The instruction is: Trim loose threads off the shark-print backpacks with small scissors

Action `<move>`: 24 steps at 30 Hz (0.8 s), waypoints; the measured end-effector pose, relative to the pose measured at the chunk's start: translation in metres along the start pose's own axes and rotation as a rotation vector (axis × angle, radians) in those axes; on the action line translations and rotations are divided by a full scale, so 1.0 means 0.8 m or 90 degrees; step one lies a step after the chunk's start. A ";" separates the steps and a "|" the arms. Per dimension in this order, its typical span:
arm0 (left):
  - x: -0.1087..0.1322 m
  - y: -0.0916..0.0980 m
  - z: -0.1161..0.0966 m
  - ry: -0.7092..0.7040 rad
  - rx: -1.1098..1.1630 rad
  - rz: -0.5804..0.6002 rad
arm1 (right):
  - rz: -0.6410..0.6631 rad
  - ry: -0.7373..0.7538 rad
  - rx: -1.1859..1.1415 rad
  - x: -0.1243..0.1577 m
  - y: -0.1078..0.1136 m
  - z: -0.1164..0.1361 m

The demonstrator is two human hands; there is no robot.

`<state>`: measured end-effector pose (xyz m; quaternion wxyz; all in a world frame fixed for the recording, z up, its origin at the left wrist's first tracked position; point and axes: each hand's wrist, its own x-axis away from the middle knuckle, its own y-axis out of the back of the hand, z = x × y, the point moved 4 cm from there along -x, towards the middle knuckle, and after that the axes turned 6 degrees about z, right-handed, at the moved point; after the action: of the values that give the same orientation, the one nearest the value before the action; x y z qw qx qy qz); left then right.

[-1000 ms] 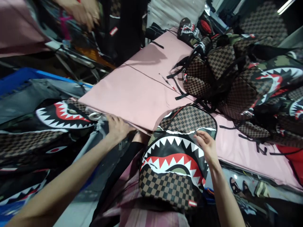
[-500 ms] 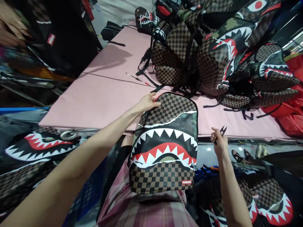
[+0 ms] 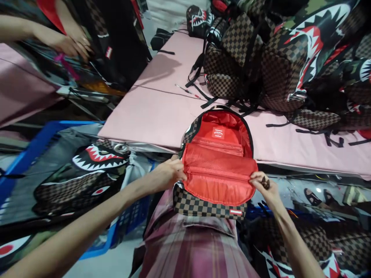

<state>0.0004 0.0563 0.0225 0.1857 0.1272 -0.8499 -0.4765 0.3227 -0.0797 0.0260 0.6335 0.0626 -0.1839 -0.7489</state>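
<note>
A brown-and-black checkered backpack (image 3: 208, 206) rests on my lap against the table edge, its front panel folded down. Its red lining (image 3: 220, 187) shows, with a zipped mesh pocket on the panel and a white-printed label inside. My left hand (image 3: 173, 170) pinches the left edge of the opened panel. On the other side, my right hand (image 3: 265, 187) grips the panel's right edge between thumb and finger. Small dark thread snips (image 3: 265, 183) are tucked in that same right hand, partly hidden by the fingers.
A pink table (image 3: 150, 116) spans the front, with a pen (image 3: 188, 91) on it. Checkered shark-mouth backpacks (image 3: 285, 65) are piled at the back right. A blue crate (image 3: 108, 241) with bags stands at left. Another person's hands (image 3: 72, 44) work at upper left.
The backpack has gone from closed to open, its front panel folded down. My left hand has moved down from its top to the panel edge; my right hand has come in to the opposite edge.
</note>
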 end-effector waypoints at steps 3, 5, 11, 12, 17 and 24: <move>0.011 0.002 0.008 0.049 0.059 -0.012 | -0.013 -0.019 0.003 0.029 -0.020 -0.037; 0.012 0.015 0.008 0.026 0.124 0.002 | -0.052 -0.025 -0.007 0.038 -0.029 -0.051; -0.055 0.082 0.007 0.074 0.214 -0.056 | -0.069 -0.039 -0.036 0.034 -0.039 -0.058; -0.076 0.089 0.009 0.093 0.225 -0.080 | -0.068 -0.043 -0.035 0.033 -0.039 -0.059; -0.179 0.072 0.016 0.105 0.245 -0.041 | -0.058 -0.025 -0.012 0.037 -0.040 -0.059; -0.166 0.013 -0.004 0.080 0.211 0.106 | 0.073 0.028 0.124 0.002 0.014 0.013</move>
<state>0.1208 0.1112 0.0071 0.2537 0.1147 -0.9110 -0.3042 0.3294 -0.0807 0.0400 0.6702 0.1296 -0.2448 -0.6886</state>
